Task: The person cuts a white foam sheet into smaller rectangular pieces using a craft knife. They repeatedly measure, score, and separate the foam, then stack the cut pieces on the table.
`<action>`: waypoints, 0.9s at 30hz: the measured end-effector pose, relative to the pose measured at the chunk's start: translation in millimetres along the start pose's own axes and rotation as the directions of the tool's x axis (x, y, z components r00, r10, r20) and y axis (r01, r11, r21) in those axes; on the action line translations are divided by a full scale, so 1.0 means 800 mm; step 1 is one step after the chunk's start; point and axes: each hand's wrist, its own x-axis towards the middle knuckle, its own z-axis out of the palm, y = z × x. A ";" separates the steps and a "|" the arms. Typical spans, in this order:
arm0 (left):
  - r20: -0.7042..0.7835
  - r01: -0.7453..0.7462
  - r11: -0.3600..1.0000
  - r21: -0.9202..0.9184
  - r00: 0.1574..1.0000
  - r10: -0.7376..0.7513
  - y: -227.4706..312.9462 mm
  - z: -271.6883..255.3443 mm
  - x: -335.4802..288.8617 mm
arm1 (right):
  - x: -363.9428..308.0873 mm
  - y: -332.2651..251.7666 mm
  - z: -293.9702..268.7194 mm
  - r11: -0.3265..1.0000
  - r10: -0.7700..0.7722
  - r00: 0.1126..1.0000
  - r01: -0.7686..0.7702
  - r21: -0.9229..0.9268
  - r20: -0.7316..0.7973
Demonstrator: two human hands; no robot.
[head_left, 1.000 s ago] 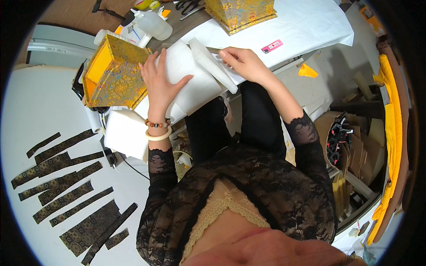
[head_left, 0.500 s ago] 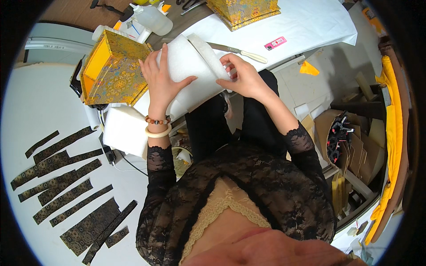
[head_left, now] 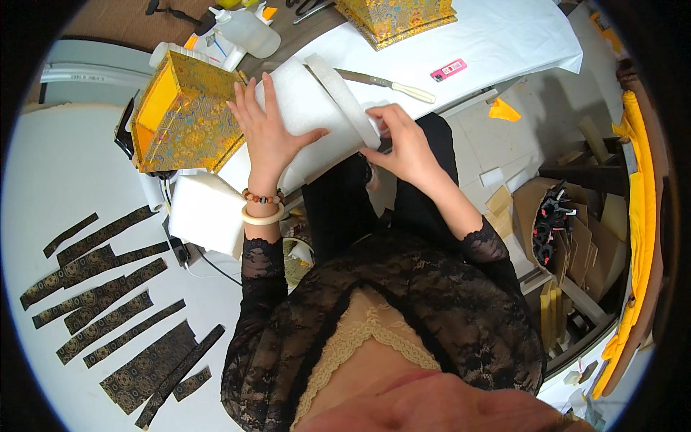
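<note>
Foam block (head_left: 313,108): on worktop (head_left: 504,36), at near edge.
Foam strip (head_left: 345,94): along foam block's right side.
Knife (head_left: 411,91): right of foam strip, handle end rightmost.
Flat case (head_left: 449,70): right of knife and behind it.
Left brocade box (head_left: 194,119): worktop's left end, left of foam block.
Rear brocade box (head_left: 396,21): behind knife, toward far edge.
Squeeze bottle (head_left: 253,36): behind left brocade box.
Fabric strips (head_left: 119,306): on side table (head_left: 65,158), left of worktop.

A foam strip (head_left: 345,97) hides the tip of the knife (head_left: 391,84). The view's top edge crops a gold box (head_left: 396,18) and scissors (head_left: 312,9). The pink case (head_left: 448,70) bears print too small to read.
</note>
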 end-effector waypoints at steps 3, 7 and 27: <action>-0.004 -0.009 1.000 0.013 1.000 0.009 0.001 0.001 0.000 | -0.005 -0.009 -0.002 0.996 -0.036 0.989 0.024 -0.089 -0.142; -0.011 -0.018 0.999 0.033 1.000 0.018 0.001 0.002 -0.001 | 0.027 -0.042 -0.047 0.919 -0.373 0.818 0.261 -0.295 -0.438; -0.010 -0.030 0.998 0.063 0.999 0.031 -0.002 0.004 -0.001 | 0.237 -0.058 -0.007 0.851 -0.419 0.902 0.430 -0.302 0.103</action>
